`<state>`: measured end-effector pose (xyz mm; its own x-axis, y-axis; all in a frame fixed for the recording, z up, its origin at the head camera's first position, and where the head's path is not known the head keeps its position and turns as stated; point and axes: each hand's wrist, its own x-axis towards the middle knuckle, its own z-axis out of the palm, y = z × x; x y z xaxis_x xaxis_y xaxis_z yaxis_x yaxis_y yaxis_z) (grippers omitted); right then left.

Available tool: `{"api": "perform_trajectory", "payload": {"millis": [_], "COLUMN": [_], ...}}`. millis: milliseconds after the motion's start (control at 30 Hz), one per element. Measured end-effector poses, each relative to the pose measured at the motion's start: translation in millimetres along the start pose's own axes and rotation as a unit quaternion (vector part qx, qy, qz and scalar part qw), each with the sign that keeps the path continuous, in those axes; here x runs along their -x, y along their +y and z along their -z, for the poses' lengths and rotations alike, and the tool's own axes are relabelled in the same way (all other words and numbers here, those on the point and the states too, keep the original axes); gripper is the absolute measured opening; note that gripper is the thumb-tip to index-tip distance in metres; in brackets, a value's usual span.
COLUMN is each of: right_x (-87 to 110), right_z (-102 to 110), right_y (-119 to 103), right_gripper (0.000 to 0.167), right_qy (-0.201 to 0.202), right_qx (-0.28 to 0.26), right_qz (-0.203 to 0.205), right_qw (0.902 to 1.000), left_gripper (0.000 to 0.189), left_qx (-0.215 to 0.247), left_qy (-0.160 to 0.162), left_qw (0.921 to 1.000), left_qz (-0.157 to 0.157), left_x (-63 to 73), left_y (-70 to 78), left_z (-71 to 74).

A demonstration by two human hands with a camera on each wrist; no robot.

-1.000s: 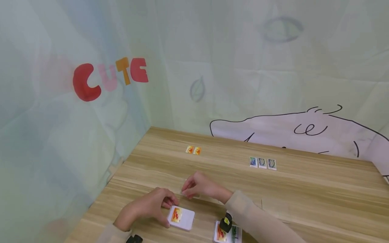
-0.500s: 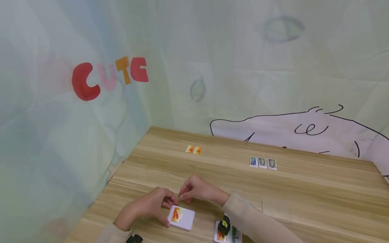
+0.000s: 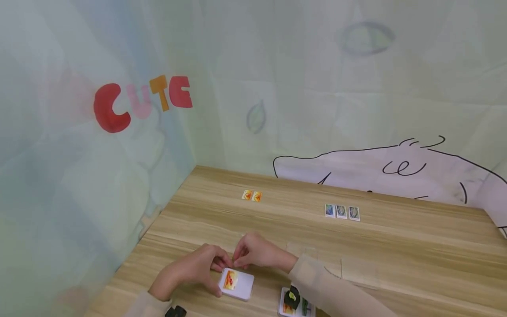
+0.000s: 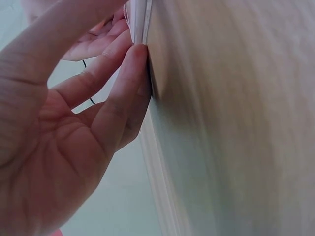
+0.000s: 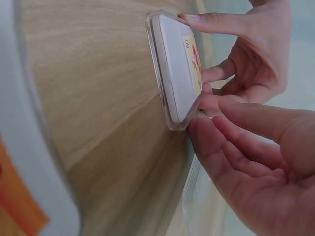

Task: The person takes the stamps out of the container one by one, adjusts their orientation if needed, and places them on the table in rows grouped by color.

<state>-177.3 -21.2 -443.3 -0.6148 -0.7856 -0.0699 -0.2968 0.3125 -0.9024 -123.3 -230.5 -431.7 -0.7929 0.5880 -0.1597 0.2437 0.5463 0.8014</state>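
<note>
My left hand [image 3: 198, 264] holds a clear plastic case [image 5: 172, 120] by its sides, thumb at one corner and fingers along another edge. Inside lies a white block [image 5: 172, 64], perhaps a stack of cards, with a small orange picture card [image 3: 230, 280] on top. My right hand [image 3: 259, 251] bends its thumb and fingers together at the case's far corner, close to the left fingertips. The right wrist view has the right fingers [image 5: 204, 135] touching the case's lower corner; whether they pinch something small is unclear. In the left wrist view the left fingers [image 4: 120, 93] press the case's edge.
A second case [image 3: 282, 304] with orange and green pictures lies partly under the right wrist camera [image 3: 292, 298]. Faint clear sheets [image 3: 358, 273] lie to the right. Two orange cards [image 3: 251, 196] and three blue-grey cards [image 3: 342, 211] lie farther back on the wooden table [image 3: 396, 237].
My right hand has drawn slightly nearer and left, its fingertips now at the case's far edge beside the left fingers. The left hand and the case have stayed put.
</note>
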Motion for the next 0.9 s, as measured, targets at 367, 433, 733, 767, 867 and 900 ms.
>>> {"api": "perform_trajectory", "payload": {"millis": [367, 433, 733, 767, 867, 900], "right_x": [3.8, 4.8, 5.7, 5.8, 6.0, 5.7], "right_z": [-3.3, -4.3, -6.7, -7.1, -8.7, -9.2], "right_y": [-7.4, -8.4, -7.2, -7.1, -6.9, -6.8], "right_gripper": [0.007, 0.008, 0.014, 0.014, 0.016, 0.016], "right_qy": [0.003, 0.006, 0.014, 0.015, 0.023, 0.027], "right_qx": [0.008, 0.007, 0.024, 0.027, 0.039, 0.043], "right_qz": [0.0, -0.004, 0.01, 0.011, 0.01, 0.008], "right_qw": [1.0, 1.0, 0.9996, 0.9994, 0.9989, 0.9987], "left_gripper": [0.052, 0.053, 0.052, 0.052, 0.053, 0.053], "left_qx": [0.005, 0.008, 0.023, 0.025, 0.028, 0.03], "left_qy": [0.005, 0.004, 0.001, 0.001, 0.002, 0.002], "left_qw": [1.0, 0.9999, 0.9997, 0.9996, 0.9996, 0.9995], "left_qz": [0.005, 0.006, 0.01, 0.01, 0.006, 0.005], "left_x": [0.8, 1.2, 0.8, 0.6, 0.7, 0.7], "left_y": [3.1, 2.7, 2.2, 2.1, 2.2, 2.3], "left_z": [0.5, 0.1, -0.7, -0.5, -0.1, 0.1]}}
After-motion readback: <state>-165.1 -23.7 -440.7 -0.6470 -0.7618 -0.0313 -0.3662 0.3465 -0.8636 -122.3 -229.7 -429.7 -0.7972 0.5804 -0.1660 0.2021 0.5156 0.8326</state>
